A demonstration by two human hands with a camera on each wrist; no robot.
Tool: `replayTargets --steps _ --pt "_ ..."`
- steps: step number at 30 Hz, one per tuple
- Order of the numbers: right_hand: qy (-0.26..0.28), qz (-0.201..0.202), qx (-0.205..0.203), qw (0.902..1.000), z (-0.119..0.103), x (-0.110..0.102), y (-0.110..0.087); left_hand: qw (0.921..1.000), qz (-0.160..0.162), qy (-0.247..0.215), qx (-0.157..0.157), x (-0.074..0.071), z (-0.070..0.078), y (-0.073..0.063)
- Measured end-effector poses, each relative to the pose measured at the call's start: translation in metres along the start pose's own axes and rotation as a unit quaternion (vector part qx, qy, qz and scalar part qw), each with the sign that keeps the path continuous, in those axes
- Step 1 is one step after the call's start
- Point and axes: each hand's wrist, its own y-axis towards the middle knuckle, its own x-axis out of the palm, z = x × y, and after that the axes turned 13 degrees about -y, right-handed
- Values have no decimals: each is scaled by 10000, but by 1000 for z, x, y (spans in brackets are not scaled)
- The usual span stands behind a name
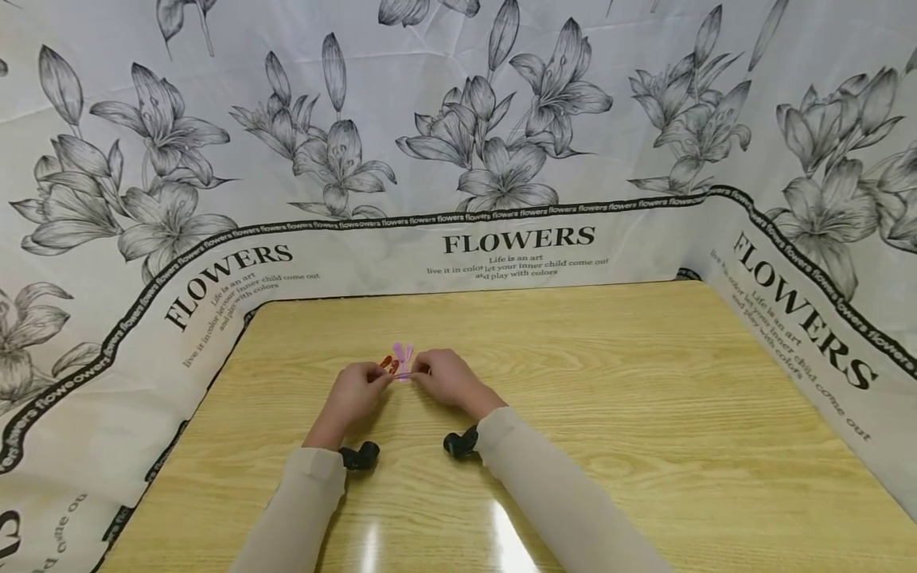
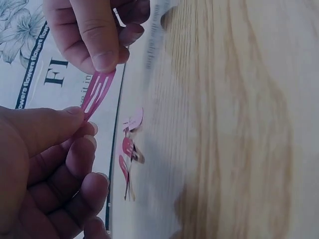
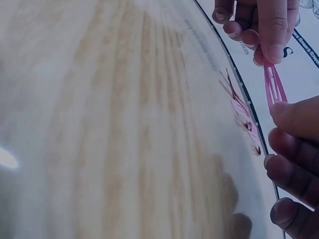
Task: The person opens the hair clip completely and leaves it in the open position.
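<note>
A pink snap hair clip (image 2: pixel 97 93) is stretched between both hands, held just above the table in the head view. My left hand (image 1: pixel 356 390) pinches one end between thumb and fingers. The other end is pinched by my right hand (image 1: pixel 450 377). The right wrist view shows the same clip (image 3: pixel 274 88) slightly spread, with a gap between its arms. Just beyond the hands lie several more hair clips: red ones (image 1: pixel 389 364) on the left and purple ones (image 1: pixel 399 351) beside them. My right hand's fingertips partly cover the held clip from above.
The wooden table (image 1: pixel 609 382) stretches out on all sides of the hands. A white cloth backdrop (image 1: pixel 516 247) with printed flowers and lettering stands along its back and sides. Dark wrist cameras, one being the left one (image 1: pixel 361 456), sit under each forearm.
</note>
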Motion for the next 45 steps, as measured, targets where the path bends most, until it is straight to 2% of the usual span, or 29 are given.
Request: replayTargets --steps 9,13,21,26,32,41,45 --pt "342 141 283 9989 14 -13 -15 9989 -326 -40 322 11 10 1" --pt "599 221 377 9972 22 -18 -23 9979 -318 -166 541 19 15 4" --pt "1422 446 692 9864 35 -22 -39 9963 -342 -358 702 32 24 6" --pt "1976 381 838 9759 39 -23 -45 9949 -342 -541 784 38 27 4" --pt "2750 220 960 9564 45 -23 -49 9917 -401 -825 899 42 28 3" --pt "3693 355 946 9238 47 -19 -47 9899 -501 -874 993 41 29 3" --pt "3900 412 921 9153 45 -19 -46 9892 -477 -910 1041 40 28 1"
